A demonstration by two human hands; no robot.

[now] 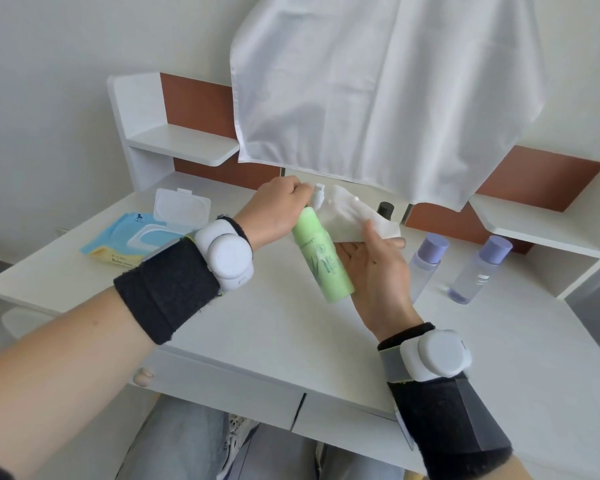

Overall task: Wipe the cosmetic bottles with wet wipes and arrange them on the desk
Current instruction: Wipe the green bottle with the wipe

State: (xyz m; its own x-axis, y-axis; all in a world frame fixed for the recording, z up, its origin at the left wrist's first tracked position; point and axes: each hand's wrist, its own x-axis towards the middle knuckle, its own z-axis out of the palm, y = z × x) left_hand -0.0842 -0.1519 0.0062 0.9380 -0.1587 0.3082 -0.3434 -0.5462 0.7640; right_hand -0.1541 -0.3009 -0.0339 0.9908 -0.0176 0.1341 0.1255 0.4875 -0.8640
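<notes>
A light green cosmetic bottle (321, 258) with a white pump top is held tilted above the white desk (250, 327). My left hand (274, 211) grips its neck near the top. My right hand (374, 268) lies beside the bottle's lower half and pinches a white wet wipe (350, 216) between thumb and fingers; the wipe drapes behind the bottle's upper part. To the right, two clear bottles with lilac caps (426, 261) (478, 268) stand on the desk. A dark-capped bottle (386, 209) stands behind the wipe, mostly hidden.
A blue wet-wipe pack (129, 237) with its white lid flipped open lies at the desk's left. A white cloth (378, 91) hangs over the mirror behind. Small shelves (184, 143) flank the desk. Drawers (222, 386) and my knees are below the front edge.
</notes>
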